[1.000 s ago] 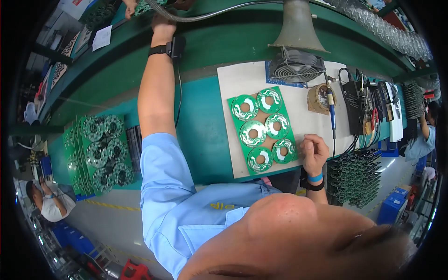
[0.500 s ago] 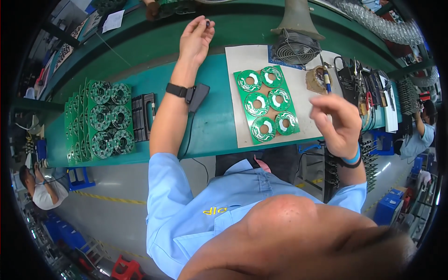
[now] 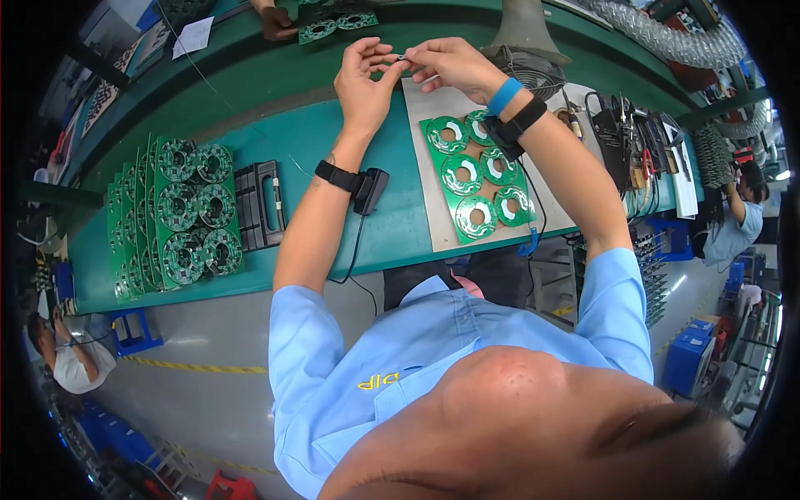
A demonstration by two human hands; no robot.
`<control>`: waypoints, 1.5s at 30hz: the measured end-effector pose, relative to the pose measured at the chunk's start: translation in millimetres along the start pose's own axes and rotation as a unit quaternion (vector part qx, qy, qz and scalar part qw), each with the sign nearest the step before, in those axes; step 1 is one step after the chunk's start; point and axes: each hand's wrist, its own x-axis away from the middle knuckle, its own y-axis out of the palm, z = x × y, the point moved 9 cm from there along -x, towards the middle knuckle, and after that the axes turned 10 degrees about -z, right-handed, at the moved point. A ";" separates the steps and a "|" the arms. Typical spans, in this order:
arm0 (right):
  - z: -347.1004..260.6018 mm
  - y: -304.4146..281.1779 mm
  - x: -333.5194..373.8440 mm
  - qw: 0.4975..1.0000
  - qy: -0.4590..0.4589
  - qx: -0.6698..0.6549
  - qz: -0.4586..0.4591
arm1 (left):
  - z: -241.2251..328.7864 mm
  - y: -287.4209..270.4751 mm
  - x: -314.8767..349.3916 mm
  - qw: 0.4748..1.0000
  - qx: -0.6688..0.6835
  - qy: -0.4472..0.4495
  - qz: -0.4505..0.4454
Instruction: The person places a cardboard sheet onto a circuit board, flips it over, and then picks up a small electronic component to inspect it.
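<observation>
Both hands meet above the far side of the bench. My left hand (image 3: 365,83) is closed at the fingertips on a small dark component (image 3: 402,57). From the other side, the thumb and fingers of my right hand (image 3: 457,65) pinch the same part; its exact kind is too small to make out. Below my right forearm lies a green circuit board panel (image 3: 457,218) with several ring-shaped boards, on a pale sheet (image 3: 442,237). A wire leads from the black wrist unit (image 3: 369,192) on my left arm.
Several upright circuit panels (image 3: 179,208) stand at the left, beside a black plastic frame (image 3: 258,204). A fan (image 3: 530,75) sits under a funnel-shaped hood at the back. Hand tools (image 3: 646,158) lie at the right. Across the bench, another person's hand (image 3: 277,23) is near a panel.
My right hand has moved up and left from beside the panel to meet my left hand at the small component. At the far side, another person's circuit panel has come further into view.
</observation>
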 end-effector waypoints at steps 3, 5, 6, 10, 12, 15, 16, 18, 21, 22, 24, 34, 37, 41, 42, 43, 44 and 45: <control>7.3 -1.3 -5.5 0.999 0.021 -0.017 -0.023 | -7.8 1.2 -1.3 0.999 0.015 -0.017 -0.022; 10.0 -5.4 -4.8 0.998 0.029 -0.025 -0.041 | -16.5 6.8 -3.3 0.996 0.055 -0.044 -0.057; 12.5 -9.3 -5.9 0.998 0.029 -0.025 -0.039 | -17.5 6.1 -3.0 0.996 0.056 -0.045 -0.058; 20.2 -6.8 -6.3 0.981 0.023 -0.175 -0.079 | -48.5 20.2 6.6 0.949 0.216 -0.201 -0.113; 21.4 -7.2 -1.8 0.983 0.029 -0.170 -0.065 | -50.0 22.5 8.0 0.941 0.247 -0.200 -0.120; 18.3 -7.8 5.1 0.989 0.014 -0.148 -0.021 | -52.0 21.8 8.3 0.932 0.279 -0.204 -0.108; 15.0 -11.1 7.6 0.992 -0.003 -0.128 0.015 | -53.4 19.9 8.5 0.927 0.296 -0.209 -0.092; 12.8 -13.6 9.0 0.993 -0.021 -0.108 0.050 | -54.7 17.7 9.0 0.922 0.312 -0.214 -0.076; 0.8 -13.9 11.7 0.992 -0.087 0.041 0.084 | -48.8 13.2 5.5 0.942 0.274 -0.180 -0.067; 1.9 -13.4 11.1 0.992 -0.088 0.040 0.084 | -48.7 13.8 5.4 0.943 0.274 -0.179 -0.068; 7.8 -17.2 10.8 0.991 -0.074 -0.008 0.112 | -45.7 11.8 4.5 0.953 0.253 -0.160 -0.052; 5.6 -18.1 6.5 0.991 -0.095 -0.059 0.078 | -36.2 23.3 5.2 0.966 0.219 -0.129 -0.055; 9.4 -20.9 7.5 0.988 -0.081 -0.102 0.079 | -36.7 26.0 5.2 0.965 0.222 -0.134 -0.046; 14.2 -24.7 10.9 0.986 -0.065 -0.129 0.081 | -30.3 33.1 5.8 0.962 0.240 -0.122 -0.048; 14.8 -26.9 11.6 0.986 -0.064 -0.128 0.083 | -29.0 35.5 5.0 0.961 0.241 -0.122 -0.049; 15.8 -29.1 11.8 0.984 -0.064 -0.144 0.082 | -27.5 37.5 3.5 0.962 0.242 -0.119 -0.049; 15.2 -29.7 11.7 0.982 -0.064 -0.159 0.080 | -25.4 38.4 1.8 0.962 0.242 -0.116 -0.047; 14.8 -30.3 11.9 0.980 -0.065 -0.174 0.077 | -23.8 39.2 0.5 0.963 0.242 -0.113 -0.046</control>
